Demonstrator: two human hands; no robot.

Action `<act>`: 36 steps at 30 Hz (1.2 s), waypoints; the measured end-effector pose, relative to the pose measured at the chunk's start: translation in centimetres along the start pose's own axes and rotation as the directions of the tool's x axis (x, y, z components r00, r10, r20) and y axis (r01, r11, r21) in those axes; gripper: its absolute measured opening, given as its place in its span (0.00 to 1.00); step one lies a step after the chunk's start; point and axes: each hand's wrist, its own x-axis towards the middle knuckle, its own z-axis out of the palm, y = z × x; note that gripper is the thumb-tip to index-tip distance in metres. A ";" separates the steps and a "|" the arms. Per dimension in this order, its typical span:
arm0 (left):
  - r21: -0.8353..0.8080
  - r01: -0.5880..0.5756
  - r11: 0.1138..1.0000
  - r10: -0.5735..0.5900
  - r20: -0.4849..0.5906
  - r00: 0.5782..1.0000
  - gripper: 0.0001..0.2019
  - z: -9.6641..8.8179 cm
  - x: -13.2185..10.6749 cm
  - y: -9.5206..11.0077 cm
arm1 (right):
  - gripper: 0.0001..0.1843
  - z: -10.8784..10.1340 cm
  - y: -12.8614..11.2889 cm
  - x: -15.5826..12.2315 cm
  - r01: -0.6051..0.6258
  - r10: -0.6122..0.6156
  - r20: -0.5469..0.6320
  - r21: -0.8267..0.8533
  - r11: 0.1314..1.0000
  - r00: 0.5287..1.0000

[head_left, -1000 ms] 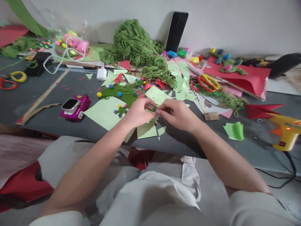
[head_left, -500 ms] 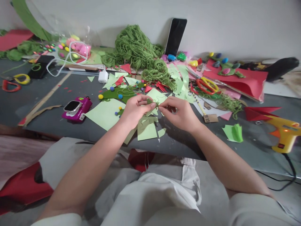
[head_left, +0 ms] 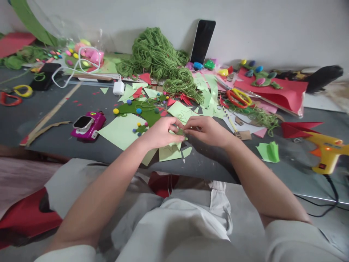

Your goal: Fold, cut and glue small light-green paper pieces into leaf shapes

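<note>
My left hand [head_left: 162, 134] is closed around a small green piece [head_left: 180, 132], mostly hidden by the fingers. Right beside it, my right hand [head_left: 207, 131] pinches at the edge of that piece; whatever lies between its fingertips is too small to make out, perhaps a strand of yarn. Under the hands are pale green paper pieces [head_left: 170, 154]. To the left of my left hand lie a dark green curved cutout [head_left: 128, 109] with colored pompoms and a smaller green cutout [head_left: 141, 128] with pompoms.
A heap of green yarn [head_left: 155, 54] stands at the back beside a leaning phone [head_left: 203, 42]. Scissors [head_left: 240, 98] rest on scraps at right. A yellow glue gun [head_left: 327, 154] lies far right, its cord hanging down. A purple device [head_left: 94, 127] sits at left.
Both hands have moved slightly down toward the table edge, still together at the green piece. My left fingers now cover more of it, and the right fingers point more to the left.
</note>
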 end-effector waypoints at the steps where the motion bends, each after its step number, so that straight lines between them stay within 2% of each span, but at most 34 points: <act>1: 0.030 0.012 0.999 -0.011 -0.018 1.000 0.18 0.1 0.1 -0.2 | 0.08 0.1 -0.2 0.0 -0.016 0.016 0.000 -0.018 1.000 1.000; 6: 0.158 0.044 0.986 -0.017 -0.164 0.986 0.18 0.4 0.5 -0.9 | 0.05 0.3 -1.6 -0.2 -0.089 0.087 -0.077 -0.025 0.996 0.993; 9: 0.165 0.036 0.986 0.009 -0.268 0.963 0.16 0.6 0.7 -0.8 | 0.04 0.6 -2.0 -0.3 -0.104 0.104 -0.109 0.007 0.995 0.989; 12: 0.075 -0.031 0.997 0.056 -0.361 0.931 0.12 0.7 0.7 -0.6 | 0.05 1.0 -2.0 -0.3 -0.095 0.098 -0.137 0.026 0.995 0.986; 15: -0.090 -0.096 0.991 0.051 -0.408 0.911 0.13 0.7 0.7 -0.5 | 0.05 1.1 -1.9 -0.2 -0.077 0.083 -0.164 0.047 0.996 0.983; 19: -0.258 -0.113 0.960 0.018 -0.345 0.939 0.15 0.2 0.5 -0.5 | 0.05 0.6 -1.6 -0.1 -0.103 0.128 -0.176 0.145 0.984 0.976; 23: -0.255 -0.075 0.964 0.005 -0.263 0.965 0.15 -0.2 0.3 -0.2 | 0.09 0.0 -1.2 0.0 -0.170 0.201 -0.130 0.219 0.961 0.971; 27: -0.237 -0.040 0.971 0.007 -0.140 0.990 0.17 -0.3 0.1 0.4 | 0.10 -0.3 -0.7 0.0 -0.207 0.224 -0.043 0.242 0.948 0.974; 29: -0.185 -0.031 0.982 0.017 -0.078 0.997 0.19 -0.4 0.0 0.5 | 0.09 -0.4 -0.5 0.0 -0.213 0.221 -0.009 0.237 0.948 0.975; 32: -0.010 -0.014 1.000 0.014 -0.023 1.000 0.20 -0.4 0.0 0.5 | 0.07 -0.4 -0.3 -0.1 -0.213 0.210 0.035 0.204 0.956 0.977; 36: 0.229 0.009 0.973 0.000 -0.042 0.999 0.19 0.0 0.0 0.2 | 0.06 -0.2 -0.6 -0.2 -0.197 0.190 0.067 0.118 0.973 0.979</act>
